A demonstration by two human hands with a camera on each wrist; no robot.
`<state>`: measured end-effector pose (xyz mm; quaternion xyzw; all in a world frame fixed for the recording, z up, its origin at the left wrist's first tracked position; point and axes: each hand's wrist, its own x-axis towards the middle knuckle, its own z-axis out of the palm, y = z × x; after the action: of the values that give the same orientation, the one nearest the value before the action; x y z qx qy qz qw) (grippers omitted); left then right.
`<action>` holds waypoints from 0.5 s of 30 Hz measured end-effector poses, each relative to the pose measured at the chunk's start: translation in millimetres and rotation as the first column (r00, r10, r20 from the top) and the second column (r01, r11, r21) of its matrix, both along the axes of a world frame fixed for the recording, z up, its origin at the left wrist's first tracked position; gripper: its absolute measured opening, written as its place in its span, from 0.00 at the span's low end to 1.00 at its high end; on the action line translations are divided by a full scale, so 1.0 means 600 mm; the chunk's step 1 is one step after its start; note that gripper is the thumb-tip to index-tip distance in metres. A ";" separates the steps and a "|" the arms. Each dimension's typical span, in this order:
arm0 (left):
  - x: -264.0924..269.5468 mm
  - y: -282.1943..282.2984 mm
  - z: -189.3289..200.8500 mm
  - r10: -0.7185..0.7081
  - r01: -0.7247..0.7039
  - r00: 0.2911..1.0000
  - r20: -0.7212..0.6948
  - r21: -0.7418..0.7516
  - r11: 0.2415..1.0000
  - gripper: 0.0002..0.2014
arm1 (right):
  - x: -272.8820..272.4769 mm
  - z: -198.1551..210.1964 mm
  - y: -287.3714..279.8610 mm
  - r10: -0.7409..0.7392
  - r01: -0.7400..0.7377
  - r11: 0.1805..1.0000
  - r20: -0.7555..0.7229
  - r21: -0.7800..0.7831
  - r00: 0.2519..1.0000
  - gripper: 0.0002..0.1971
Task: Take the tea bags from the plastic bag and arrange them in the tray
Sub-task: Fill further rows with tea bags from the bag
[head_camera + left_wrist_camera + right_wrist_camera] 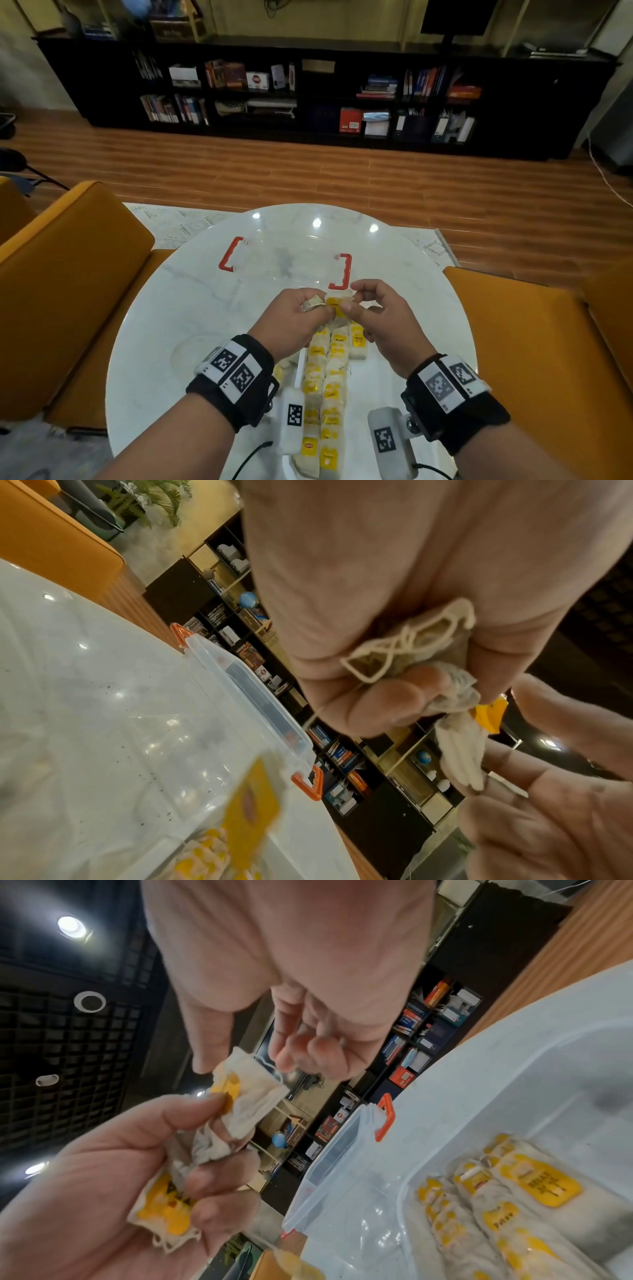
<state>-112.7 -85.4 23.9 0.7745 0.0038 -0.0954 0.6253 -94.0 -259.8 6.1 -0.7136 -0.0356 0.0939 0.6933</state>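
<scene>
- Head view: the left hand clutches a crumpled bunch of white paper tea bags; the right hand pinches one white tea bag with a yellow tag, above the far end of the clear plastic tray, which holds rows of bags.
- Left wrist view: the bunch shows tangled strings. Judgement: light, soft, tearable; strings may snag.
- Right wrist view: thumb and forefinger grip the single bag by its top edge. A clear lid with orange clips lies just beyond the tray; open room remains at the tray's far end.
</scene>
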 end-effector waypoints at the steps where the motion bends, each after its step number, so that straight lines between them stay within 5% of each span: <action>1: 0.001 -0.002 -0.002 0.000 0.000 1.000 -0.002 0.010 1.000 0.07 | -0.004 0.000 -0.001 0.033 -0.033 0.999 0.000 0.005 0.999 0.11; 4: 0.007 -0.007 -0.016 -0.006 0.007 1.000 -0.024 0.032 0.999 0.08 | -0.007 -0.009 -0.004 0.063 -0.063 0.997 0.017 -0.037 0.998 0.03; 15: 0.006 0.016 -0.107 0.067 -0.028 0.975 -0.214 0.179 0.983 0.06 | 0.012 -0.190 -0.062 -0.188 0.107 0.956 -0.292 -0.273 0.938 0.08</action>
<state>-109.3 -75.6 -40.2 0.8109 0.0996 -0.1644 0.5528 -86.9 -297.1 -108.0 -0.7728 0.1416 0.1574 0.5983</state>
